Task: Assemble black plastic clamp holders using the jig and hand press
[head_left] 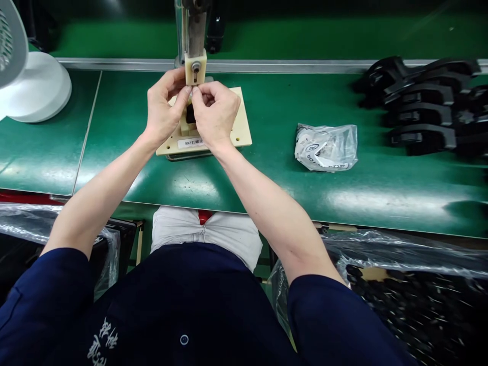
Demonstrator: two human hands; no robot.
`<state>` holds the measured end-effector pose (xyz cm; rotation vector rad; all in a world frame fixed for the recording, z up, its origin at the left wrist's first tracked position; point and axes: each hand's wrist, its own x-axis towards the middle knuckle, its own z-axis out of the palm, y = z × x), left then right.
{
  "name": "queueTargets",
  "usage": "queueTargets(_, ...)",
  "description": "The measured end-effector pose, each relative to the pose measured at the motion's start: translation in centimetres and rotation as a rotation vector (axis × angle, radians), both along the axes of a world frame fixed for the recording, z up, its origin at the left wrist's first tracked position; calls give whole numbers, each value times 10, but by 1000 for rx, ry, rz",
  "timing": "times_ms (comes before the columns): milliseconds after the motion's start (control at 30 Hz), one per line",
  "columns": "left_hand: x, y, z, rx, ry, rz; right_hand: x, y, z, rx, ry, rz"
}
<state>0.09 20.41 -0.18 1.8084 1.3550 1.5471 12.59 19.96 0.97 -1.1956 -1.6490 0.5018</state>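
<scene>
I saw a wide lane over the green bench (270, 117) between the cream plate (244, 124) and the plastic bag (328, 147), and a slimmer one from the bag to the black parts (423, 117). The upright column (197, 35) and its cream block (195, 71) barred my way above the plate; two forearms (263, 195) crossed its front approach.

tabletop (270, 112): smooth, glossy | bag (326, 147): crinkled clear plastic | block (202, 71): matt, perhaps plastic

Looked forward and steeply down from the person's head, close above the navy shirt (198, 295) and farther from the green counter (270, 122). Faced across from near edge to far edge.
</scene>
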Motion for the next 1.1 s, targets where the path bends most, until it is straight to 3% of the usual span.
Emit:
queueTargets(200,-1,-1,5,25,80,23,4,1,2,-12,-44,0)
queueTargets(467,1,0,0,73,102,44,22,20,-8,59,10,66)
queueTargets(700,6,-6,9,126,88,54,19,19,2,66,80,19)
queueTargets(1100,4,-8,21,199,159,130,23,19,17,37,-18,8)
